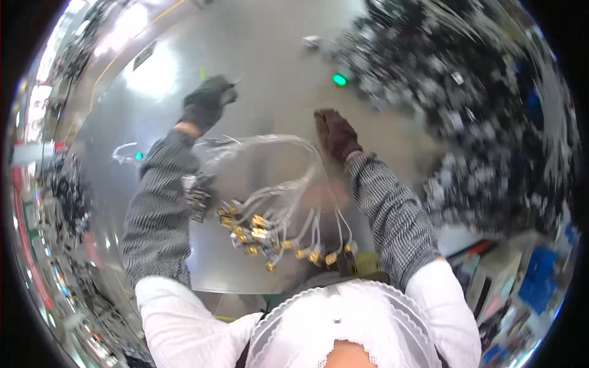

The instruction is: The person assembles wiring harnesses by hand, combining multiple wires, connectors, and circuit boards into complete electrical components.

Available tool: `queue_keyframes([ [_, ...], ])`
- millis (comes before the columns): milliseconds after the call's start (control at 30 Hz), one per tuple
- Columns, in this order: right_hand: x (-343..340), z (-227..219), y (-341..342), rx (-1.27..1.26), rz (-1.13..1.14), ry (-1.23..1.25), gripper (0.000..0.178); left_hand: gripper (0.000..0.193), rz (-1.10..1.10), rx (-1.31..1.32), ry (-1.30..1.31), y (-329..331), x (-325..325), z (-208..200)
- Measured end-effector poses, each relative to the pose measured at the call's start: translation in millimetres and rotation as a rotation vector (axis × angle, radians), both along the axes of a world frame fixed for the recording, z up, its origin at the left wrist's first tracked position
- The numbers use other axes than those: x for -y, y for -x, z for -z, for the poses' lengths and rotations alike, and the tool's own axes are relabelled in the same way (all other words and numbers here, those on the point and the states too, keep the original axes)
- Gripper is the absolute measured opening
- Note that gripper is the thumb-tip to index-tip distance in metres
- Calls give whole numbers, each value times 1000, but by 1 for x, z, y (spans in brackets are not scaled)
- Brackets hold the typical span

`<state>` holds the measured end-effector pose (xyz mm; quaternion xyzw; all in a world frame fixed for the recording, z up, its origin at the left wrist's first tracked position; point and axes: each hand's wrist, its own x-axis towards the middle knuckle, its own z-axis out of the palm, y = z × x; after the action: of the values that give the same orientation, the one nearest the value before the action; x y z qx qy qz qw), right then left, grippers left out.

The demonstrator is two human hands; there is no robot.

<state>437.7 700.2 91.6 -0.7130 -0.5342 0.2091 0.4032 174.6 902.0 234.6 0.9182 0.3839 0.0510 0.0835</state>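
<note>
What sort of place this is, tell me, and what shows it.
Probably a factory workshop, perhaps for cable assembly: a bundle of pale cables with gold-coloured ends lies on a shiny grey table, and a large heap of black and grey parts is piled to the right.

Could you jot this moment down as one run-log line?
Left hand: gloved, grip unclear | right hand: gloved, grip unclear | white cables: bunched on table, gold-coloured ends nearest wearer | dark-and-silver pile: right
</note>
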Motion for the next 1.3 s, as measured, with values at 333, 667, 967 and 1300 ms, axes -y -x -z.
queue_keyframes([
  [333,399,-39,-23,406,217,-232,26,24,-253,547,400,21,240,-21],
  [667,675,89,-63,521,676,815,27,26,-15,675,448,39,375,14],
  [967,746,193,-111,800,898,776,37,24,17,673,560,38,457,26],
  [1300,658,110,-36,519,782,324,42,26,-148,991,882,23,522,60],
])
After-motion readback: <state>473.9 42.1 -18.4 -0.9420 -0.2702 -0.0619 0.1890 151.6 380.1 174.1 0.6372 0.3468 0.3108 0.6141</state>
